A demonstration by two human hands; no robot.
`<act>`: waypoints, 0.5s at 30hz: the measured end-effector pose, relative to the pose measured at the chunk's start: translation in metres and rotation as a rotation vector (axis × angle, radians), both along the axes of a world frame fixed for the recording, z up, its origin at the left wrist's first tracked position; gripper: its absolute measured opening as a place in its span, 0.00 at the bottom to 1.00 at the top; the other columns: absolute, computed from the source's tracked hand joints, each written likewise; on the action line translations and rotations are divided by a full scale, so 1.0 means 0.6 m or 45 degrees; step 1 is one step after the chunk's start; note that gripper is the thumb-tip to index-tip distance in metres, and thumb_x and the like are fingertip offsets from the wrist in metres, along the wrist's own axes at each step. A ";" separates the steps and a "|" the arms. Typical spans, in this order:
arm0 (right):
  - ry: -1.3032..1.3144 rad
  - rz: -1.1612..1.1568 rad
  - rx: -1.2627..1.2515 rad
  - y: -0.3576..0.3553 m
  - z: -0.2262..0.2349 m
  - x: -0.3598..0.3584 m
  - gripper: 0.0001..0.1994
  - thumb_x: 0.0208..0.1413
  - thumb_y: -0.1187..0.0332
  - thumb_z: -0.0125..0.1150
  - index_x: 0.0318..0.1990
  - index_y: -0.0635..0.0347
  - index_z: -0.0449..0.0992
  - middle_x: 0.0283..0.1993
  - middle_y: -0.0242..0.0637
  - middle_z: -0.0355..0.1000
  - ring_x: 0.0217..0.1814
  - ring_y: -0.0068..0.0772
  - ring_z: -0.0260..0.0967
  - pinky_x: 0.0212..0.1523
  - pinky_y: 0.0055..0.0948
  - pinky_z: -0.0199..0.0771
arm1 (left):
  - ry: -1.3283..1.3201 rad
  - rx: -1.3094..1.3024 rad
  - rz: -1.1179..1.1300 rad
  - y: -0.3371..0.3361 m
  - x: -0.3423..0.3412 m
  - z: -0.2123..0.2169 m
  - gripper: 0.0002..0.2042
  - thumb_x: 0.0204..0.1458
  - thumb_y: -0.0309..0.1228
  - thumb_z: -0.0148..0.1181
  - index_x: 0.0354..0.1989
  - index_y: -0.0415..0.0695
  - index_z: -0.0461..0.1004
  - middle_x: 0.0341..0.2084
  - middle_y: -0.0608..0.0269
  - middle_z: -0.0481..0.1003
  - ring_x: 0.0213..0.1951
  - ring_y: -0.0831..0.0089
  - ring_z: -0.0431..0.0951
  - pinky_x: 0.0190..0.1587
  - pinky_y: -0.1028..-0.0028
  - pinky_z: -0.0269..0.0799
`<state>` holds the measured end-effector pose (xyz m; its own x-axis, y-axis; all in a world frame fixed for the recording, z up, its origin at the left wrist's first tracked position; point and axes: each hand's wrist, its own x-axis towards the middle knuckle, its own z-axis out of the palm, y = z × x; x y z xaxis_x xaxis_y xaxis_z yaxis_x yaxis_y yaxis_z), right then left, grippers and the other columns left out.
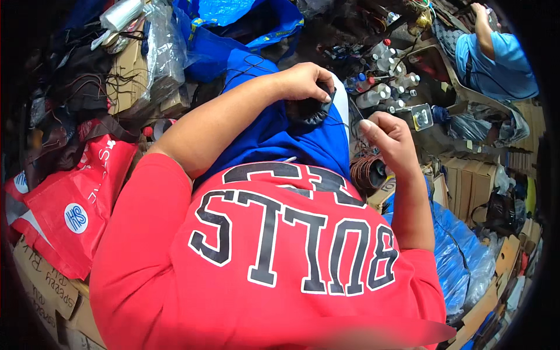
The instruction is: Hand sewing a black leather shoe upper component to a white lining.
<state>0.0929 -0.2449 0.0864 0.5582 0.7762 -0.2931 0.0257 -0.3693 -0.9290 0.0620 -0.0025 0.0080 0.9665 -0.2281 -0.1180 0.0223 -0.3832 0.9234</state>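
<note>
Black leather piece stitched over a blue-clad lap, amid clutter.

Left hand [303, 79] clamped shut around black leather piece [312, 111], resting on blue shorts [280, 134]; right hand [388, 137] raised just right of it, fingers pinched on thin dark thread [350, 119]. Red shirt [262, 251] filling the near view, hiding the lap's near part. Red bag [70, 210] at left, clear bottles [385, 87] far beyond the hands, brown cord coil [367, 172] under the right wrist, another person's blue sleeve [501, 58] far right.

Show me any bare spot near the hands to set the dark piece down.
Only the blue lap between the left hand and right hand shows bare cloth. Bottles crowd ahead, the red bag and cardboard fill the left, blue plastic the right.
</note>
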 end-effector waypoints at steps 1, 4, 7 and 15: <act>-0.120 -0.048 0.023 0.006 -0.004 -0.004 0.07 0.53 0.70 0.59 0.27 0.64 0.72 0.20 0.29 0.63 0.25 0.17 0.59 0.26 0.23 0.61 | -0.004 0.002 -0.007 0.006 0.004 -0.002 0.12 0.43 0.31 0.65 0.36 0.40 0.76 0.31 0.62 0.76 0.39 0.76 0.73 0.46 0.75 0.66; -0.551 0.038 -0.017 0.026 -0.023 -0.007 0.08 0.50 0.73 0.61 0.39 0.60 0.78 0.25 0.33 0.68 0.28 0.23 0.66 0.31 0.23 0.65 | 0.097 -0.136 -0.220 0.026 0.006 0.001 0.15 0.46 0.30 0.63 0.42 0.39 0.76 0.35 0.64 0.77 0.40 0.76 0.73 0.49 0.74 0.65; -0.672 0.092 -0.135 0.041 -0.038 -0.006 0.09 0.49 0.72 0.61 0.39 0.58 0.79 0.26 0.36 0.68 0.28 0.28 0.67 0.31 0.25 0.67 | 0.203 -0.085 -0.261 0.029 0.008 0.012 0.16 0.47 0.29 0.62 0.45 0.39 0.76 0.37 0.63 0.77 0.41 0.76 0.73 0.49 0.74 0.65; -0.791 0.142 -0.340 0.058 -0.032 -0.002 0.08 0.48 0.71 0.60 0.36 0.58 0.80 0.27 0.42 0.70 0.29 0.37 0.70 0.32 0.30 0.69 | 0.230 -0.146 -0.300 0.036 0.003 0.004 0.17 0.48 0.23 0.57 0.49 0.41 0.74 0.39 0.62 0.77 0.41 0.77 0.73 0.49 0.76 0.66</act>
<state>0.0917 -0.2100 0.0673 0.6056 0.7844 -0.1339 0.5755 -0.5479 -0.6070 0.0638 0.0191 0.0105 0.8512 -0.4650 -0.2435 0.1129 -0.2909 0.9501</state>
